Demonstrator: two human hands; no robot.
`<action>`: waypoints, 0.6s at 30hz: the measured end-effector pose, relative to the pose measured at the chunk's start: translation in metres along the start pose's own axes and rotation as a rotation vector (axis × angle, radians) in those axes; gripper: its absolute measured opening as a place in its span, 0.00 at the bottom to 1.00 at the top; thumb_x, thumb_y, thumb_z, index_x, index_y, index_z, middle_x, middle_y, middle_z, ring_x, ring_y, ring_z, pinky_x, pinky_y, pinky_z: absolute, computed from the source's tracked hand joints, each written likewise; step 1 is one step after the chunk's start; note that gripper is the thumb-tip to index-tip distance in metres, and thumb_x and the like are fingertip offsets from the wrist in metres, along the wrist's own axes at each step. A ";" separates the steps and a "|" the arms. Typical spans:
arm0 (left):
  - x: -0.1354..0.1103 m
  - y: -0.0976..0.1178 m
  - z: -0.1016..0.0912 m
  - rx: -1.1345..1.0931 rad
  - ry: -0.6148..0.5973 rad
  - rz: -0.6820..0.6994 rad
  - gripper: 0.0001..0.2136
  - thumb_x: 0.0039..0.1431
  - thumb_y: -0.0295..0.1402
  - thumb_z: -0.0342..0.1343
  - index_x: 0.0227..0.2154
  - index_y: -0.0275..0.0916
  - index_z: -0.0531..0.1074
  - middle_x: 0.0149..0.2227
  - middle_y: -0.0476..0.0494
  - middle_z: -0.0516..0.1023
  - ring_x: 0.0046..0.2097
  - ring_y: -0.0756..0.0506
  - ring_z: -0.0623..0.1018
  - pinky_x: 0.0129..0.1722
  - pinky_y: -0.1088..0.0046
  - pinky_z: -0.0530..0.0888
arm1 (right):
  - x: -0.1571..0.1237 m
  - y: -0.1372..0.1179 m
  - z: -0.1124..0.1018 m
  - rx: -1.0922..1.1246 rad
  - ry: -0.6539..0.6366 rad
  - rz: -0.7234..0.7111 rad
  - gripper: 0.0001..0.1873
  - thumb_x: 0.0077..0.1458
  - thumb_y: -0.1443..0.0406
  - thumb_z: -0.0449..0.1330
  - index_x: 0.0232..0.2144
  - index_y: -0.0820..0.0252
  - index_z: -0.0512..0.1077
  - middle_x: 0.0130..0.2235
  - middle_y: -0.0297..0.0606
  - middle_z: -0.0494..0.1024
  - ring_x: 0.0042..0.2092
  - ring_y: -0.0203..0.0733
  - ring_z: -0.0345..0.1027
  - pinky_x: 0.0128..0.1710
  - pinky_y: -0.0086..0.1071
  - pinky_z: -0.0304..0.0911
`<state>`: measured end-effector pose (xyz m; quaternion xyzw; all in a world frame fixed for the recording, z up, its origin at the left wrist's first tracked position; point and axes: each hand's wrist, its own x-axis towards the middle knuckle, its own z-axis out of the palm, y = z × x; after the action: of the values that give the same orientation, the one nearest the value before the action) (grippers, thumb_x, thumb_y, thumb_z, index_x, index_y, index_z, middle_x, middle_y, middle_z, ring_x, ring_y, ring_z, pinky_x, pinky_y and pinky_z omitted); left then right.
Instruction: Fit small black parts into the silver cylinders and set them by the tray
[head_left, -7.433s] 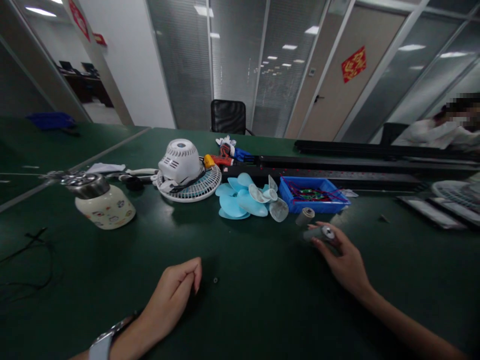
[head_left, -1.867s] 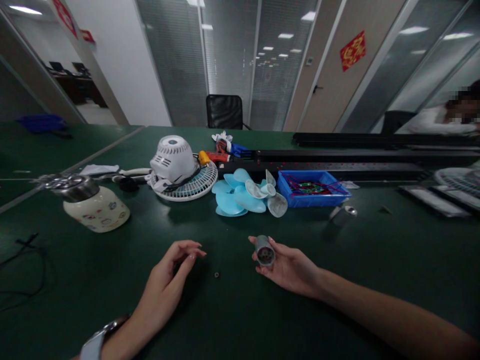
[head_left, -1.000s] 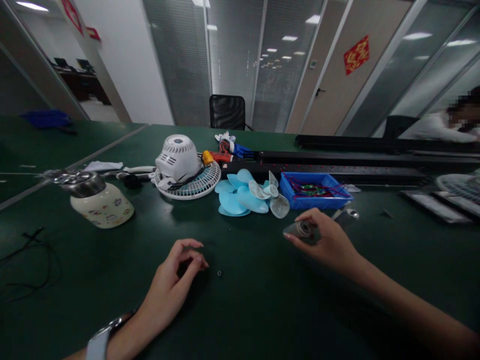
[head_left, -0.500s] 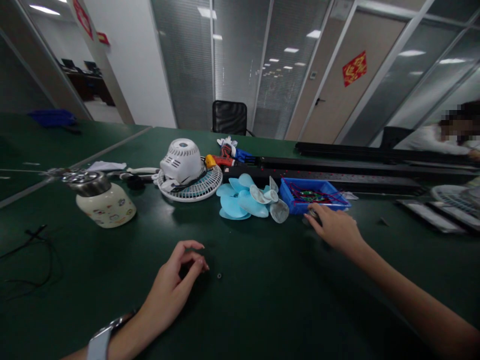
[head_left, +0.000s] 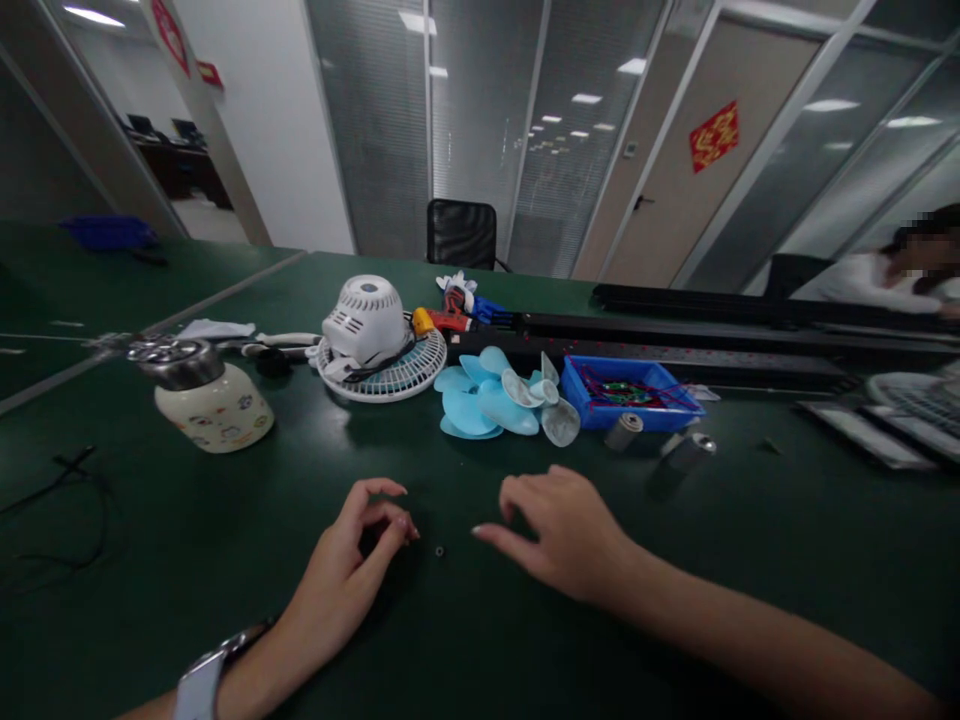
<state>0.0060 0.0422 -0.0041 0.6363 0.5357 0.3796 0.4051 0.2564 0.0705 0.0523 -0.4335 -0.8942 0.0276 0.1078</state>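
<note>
My left hand (head_left: 341, 570) rests on the green table (head_left: 187, 520) with a watch on its wrist. Its thumb and fingers curl into a loose ring round a dark spot that I cannot make out. A tiny dark round part (head_left: 439, 551) lies just right of its fingertips. My right hand (head_left: 559, 530) hovers low over the table, empty, with its fingers apart and the forefinger stretched toward that part. Two small grey metal cylinders (head_left: 624, 430) (head_left: 688, 448) lie beyond it, in front of a blue tray (head_left: 637, 395).
Blue and clear fan blades (head_left: 480, 400) lie in a heap beside the tray. A white fan motor housing (head_left: 367, 320) sits on a white grille (head_left: 390, 378). A cream jar (head_left: 210, 415) stands at the left, a black cable (head_left: 67, 480) nearer me. Another person (head_left: 892, 280) sits far right.
My right hand carried a grey cylinder to the blue tray, left it there, and has come back empty toward the tiny part. My left hand stayed in place.
</note>
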 end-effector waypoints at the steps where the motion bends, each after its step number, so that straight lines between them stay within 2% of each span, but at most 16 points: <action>1: -0.001 0.000 0.000 -0.002 -0.001 0.000 0.10 0.66 0.38 0.47 0.47 0.43 0.57 0.32 0.49 0.76 0.37 0.45 0.77 0.40 0.65 0.72 | 0.008 -0.013 0.011 0.019 -0.048 -0.046 0.25 0.61 0.45 0.48 0.31 0.59 0.70 0.29 0.35 0.76 0.30 0.38 0.67 0.33 0.33 0.52; 3: -0.002 0.000 0.001 -0.015 -0.006 0.004 0.10 0.66 0.38 0.46 0.46 0.43 0.57 0.32 0.49 0.76 0.38 0.44 0.78 0.40 0.65 0.72 | 0.023 -0.033 0.034 -0.007 -0.092 -0.119 0.26 0.61 0.45 0.48 0.32 0.60 0.70 0.30 0.37 0.77 0.31 0.40 0.69 0.33 0.34 0.52; 5: -0.002 0.000 0.001 -0.029 -0.005 0.011 0.09 0.66 0.37 0.47 0.46 0.43 0.57 0.32 0.49 0.76 0.38 0.44 0.78 0.40 0.65 0.72 | 0.034 -0.043 0.051 -0.067 -0.093 -0.190 0.21 0.63 0.51 0.48 0.34 0.60 0.71 0.33 0.39 0.78 0.33 0.41 0.70 0.34 0.35 0.52; 8: -0.001 0.001 0.001 -0.029 0.009 0.031 0.09 0.65 0.37 0.48 0.45 0.42 0.58 0.32 0.49 0.75 0.37 0.45 0.77 0.40 0.66 0.72 | 0.036 -0.037 0.059 -0.128 -0.056 -0.290 0.15 0.65 0.59 0.48 0.33 0.60 0.71 0.33 0.37 0.78 0.33 0.39 0.69 0.34 0.35 0.51; 11: 0.000 0.000 0.001 -0.029 0.004 0.027 0.09 0.66 0.38 0.47 0.46 0.42 0.58 0.32 0.49 0.75 0.36 0.45 0.77 0.39 0.65 0.72 | 0.022 -0.005 0.037 -0.182 0.029 -0.240 0.16 0.65 0.61 0.47 0.31 0.59 0.71 0.30 0.35 0.77 0.29 0.36 0.65 0.32 0.33 0.48; 13: 0.000 0.000 0.000 -0.030 -0.009 0.014 0.10 0.66 0.39 0.46 0.46 0.42 0.58 0.32 0.49 0.75 0.37 0.44 0.76 0.38 0.65 0.72 | 0.008 0.030 0.011 -0.280 0.105 -0.080 0.18 0.65 0.63 0.46 0.29 0.60 0.72 0.28 0.35 0.75 0.27 0.35 0.63 0.31 0.33 0.48; 16: 0.000 -0.001 0.000 -0.024 -0.022 0.004 0.11 0.66 0.40 0.46 0.47 0.43 0.58 0.33 0.49 0.74 0.37 0.44 0.76 0.38 0.65 0.72 | -0.010 0.086 -0.027 -0.563 0.227 0.193 0.20 0.66 0.62 0.45 0.29 0.61 0.73 0.28 0.39 0.76 0.28 0.39 0.64 0.32 0.34 0.47; 18: 0.000 -0.002 0.000 -0.016 -0.022 0.000 0.11 0.66 0.41 0.46 0.47 0.43 0.57 0.33 0.49 0.74 0.37 0.44 0.76 0.38 0.65 0.71 | -0.019 0.118 -0.041 -0.707 0.250 0.293 0.21 0.66 0.61 0.44 0.31 0.61 0.74 0.31 0.41 0.78 0.30 0.41 0.67 0.33 0.35 0.48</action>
<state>0.0055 0.0419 -0.0060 0.6370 0.5283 0.3769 0.4159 0.3672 0.1269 0.0721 -0.5669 -0.7572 -0.3197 0.0551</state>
